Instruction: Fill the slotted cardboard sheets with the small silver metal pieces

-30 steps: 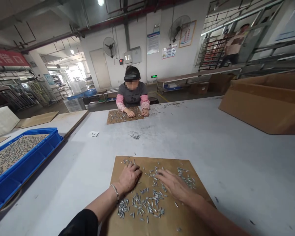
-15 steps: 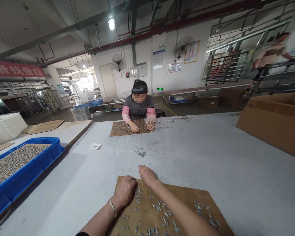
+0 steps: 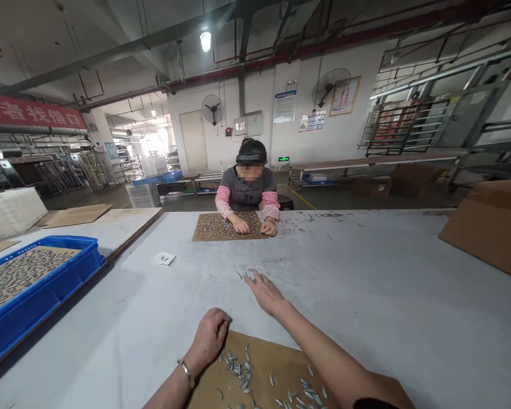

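My right hand [image 3: 267, 292] reaches forward over the table, fingers stretched and slightly apart, their tips at a small loose pile of grey metal pieces [image 3: 241, 275]. Closer to me, my left hand [image 3: 210, 334], with a bracelet at the wrist, is closed, its fingers curled together at the far left corner of a brown cardboard sheet [image 3: 259, 366]. Whatever may be inside those fingers is hidden. Many small, slender, shiny metal pieces [image 3: 239, 369] lie scattered on the sheet. My right forearm covers part of it.
Across the white table [image 3: 366, 272], a co-worker [image 3: 249, 184] has both hands over another cardboard sheet [image 3: 204, 234] with similar pieces. A blue tray [image 3: 68, 284] of pieces stands left. A small white paper [image 3: 167, 259] lies nearby; a cardboard box [image 3: 485, 233] stands right.
My right hand has moved forward to the loose pile, its fingers spreading. My left hand is now at the sheet's left corner. The sheet appears lower in view, and the view has shifted slightly.
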{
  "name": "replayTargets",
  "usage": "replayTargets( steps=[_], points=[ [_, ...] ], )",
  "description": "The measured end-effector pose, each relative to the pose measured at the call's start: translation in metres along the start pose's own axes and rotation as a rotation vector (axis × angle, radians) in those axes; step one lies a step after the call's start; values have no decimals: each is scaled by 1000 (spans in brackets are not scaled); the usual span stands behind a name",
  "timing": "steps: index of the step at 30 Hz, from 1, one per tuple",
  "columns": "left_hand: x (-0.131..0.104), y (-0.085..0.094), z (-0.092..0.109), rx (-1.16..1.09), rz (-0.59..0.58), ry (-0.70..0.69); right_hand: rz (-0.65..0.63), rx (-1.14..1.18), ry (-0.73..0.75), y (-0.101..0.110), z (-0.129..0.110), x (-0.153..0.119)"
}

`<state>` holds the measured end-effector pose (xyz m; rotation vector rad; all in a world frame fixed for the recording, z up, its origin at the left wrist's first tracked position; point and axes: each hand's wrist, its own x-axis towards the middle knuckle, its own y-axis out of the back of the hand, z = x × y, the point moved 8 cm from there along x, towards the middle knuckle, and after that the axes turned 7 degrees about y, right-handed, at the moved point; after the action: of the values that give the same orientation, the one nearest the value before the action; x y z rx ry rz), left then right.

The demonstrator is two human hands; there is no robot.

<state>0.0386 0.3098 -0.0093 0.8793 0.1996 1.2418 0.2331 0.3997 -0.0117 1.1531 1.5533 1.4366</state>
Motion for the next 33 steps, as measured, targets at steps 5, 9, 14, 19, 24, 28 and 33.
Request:
replayTargets(
  steps=[5, 9, 14, 19, 24, 28, 33],
  points=[
    [-6, -4, -2, -25, -22, 37, -2, -78, 66, -14, -14, 10],
    [-4, -5, -3, -20, -15, 45, 12, -99, 48, -18, -16, -1],
    [-5, -6, -3, -15, -22, 44, 10, -75, -17, -5, -3, 1],
    [-6, -5, -3, -22, -26, 59, 18, -10, -59, 9, 4, -19],
    [-4, -9, -6, -23, -13, 64, 5, 235, 149, -9, -25, -72],
    [-4, -9, -7, -23, -7, 62, 13, 136, 121, -12, -19, -62],
    [-6, -7, -6, -27, -7, 57, 6, -134, 0, -7, -10, -14]
  ],
)
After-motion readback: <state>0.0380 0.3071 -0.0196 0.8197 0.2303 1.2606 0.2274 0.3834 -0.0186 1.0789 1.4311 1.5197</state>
